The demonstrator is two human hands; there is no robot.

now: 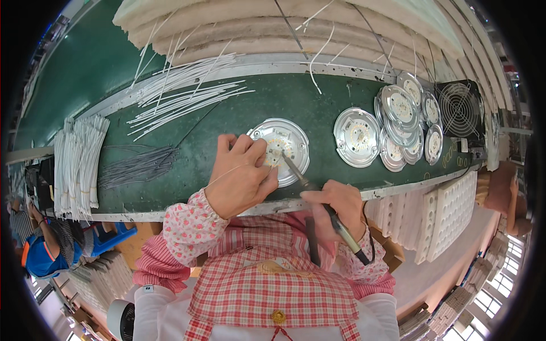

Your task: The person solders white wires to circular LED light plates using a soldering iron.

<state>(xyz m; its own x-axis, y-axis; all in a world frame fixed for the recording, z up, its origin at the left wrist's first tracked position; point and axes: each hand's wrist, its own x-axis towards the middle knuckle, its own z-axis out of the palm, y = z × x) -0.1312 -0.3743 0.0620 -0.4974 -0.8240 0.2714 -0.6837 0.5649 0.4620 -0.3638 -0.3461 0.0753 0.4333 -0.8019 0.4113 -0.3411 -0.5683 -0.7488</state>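
Note:
My left hand [233, 176] has its fingers curled over the left part of a round silver metal disc [295, 159] with a circuit board at its middle. A thin wire [226, 174] runs across the back of this hand into its fingers; their tips are partly hidden. My right hand [340, 204] grips a soldering iron [352, 241] with a pale green and black handle, its tip on the disc's board. The disc lies flat on the green worktop [216, 125] in front of me.
More discs [355, 136] sit at right, some piled, beside a black fan [458, 108]. Bundled white wires [77, 165], loose white wires [182, 99] and grey wires [133, 170] lie left. Padded layers [273, 40] line the back. Co-workers [48, 244] are at the edges; white trays [446, 216] stand below right.

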